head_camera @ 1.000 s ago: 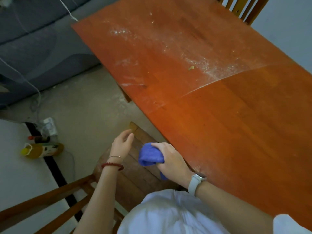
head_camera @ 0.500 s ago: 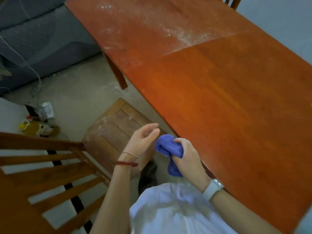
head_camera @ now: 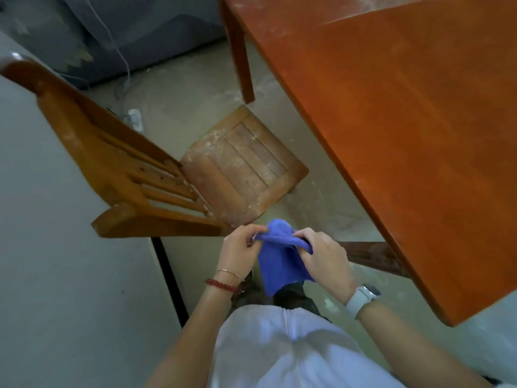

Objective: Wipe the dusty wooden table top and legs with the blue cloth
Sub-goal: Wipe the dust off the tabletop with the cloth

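Observation:
The blue cloth (head_camera: 279, 261) hangs in front of my body, held by both hands. My left hand (head_camera: 240, 247) pinches its left upper edge and my right hand (head_camera: 324, 256) grips its right upper edge. Both hands are left of the wooden table top (head_camera: 405, 135), off its near edge. The orange-brown top shows pale dust only at its far end near the frame's upper edge. One table leg (head_camera: 240, 57) stands at the far left corner. A dark rail (head_camera: 372, 256) shows under the top beside my right hand.
A dusty wooden chair (head_camera: 237, 169) stands left of the table, its slatted back (head_camera: 112, 152) toward the left. A white power strip (head_camera: 134, 119) and cable lie on the concrete floor beyond it. A grey sofa (head_camera: 140, 29) fills the far left.
The view has dropped toward the floor and chair. My left hand, open and free before, now pinches the cloth, which has been spread between both hands.

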The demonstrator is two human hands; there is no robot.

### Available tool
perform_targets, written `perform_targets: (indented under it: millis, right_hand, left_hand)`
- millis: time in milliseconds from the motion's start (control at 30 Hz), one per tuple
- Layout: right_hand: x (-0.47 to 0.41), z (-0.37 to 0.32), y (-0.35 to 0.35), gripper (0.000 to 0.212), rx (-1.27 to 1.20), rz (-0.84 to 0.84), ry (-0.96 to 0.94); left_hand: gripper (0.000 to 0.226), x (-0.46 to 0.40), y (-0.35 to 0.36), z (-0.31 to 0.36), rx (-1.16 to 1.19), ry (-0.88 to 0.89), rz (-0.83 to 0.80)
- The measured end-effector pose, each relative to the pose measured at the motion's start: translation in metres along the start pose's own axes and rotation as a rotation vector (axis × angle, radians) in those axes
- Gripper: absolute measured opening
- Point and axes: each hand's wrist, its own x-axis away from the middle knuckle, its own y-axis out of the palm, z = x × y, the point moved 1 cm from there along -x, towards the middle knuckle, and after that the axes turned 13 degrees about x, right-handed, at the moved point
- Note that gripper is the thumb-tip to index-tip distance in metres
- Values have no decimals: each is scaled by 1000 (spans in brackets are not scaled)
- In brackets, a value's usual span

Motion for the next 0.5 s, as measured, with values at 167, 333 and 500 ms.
perform_targets:
  millis: [167,333,500]
  right_hand:
    - [14,-44,34,17,62,-102,-187]
    - [28,-125,84,25,113,-310,-390]
    - [40,-222,123,33,29,-395,-446]
  left_hand:
    - [17,47,-53,-41,10,-94,-75]
    - [11,86,-124,-94,51,-235,138]
    - [18,103,-209,-132,184,-228,404]
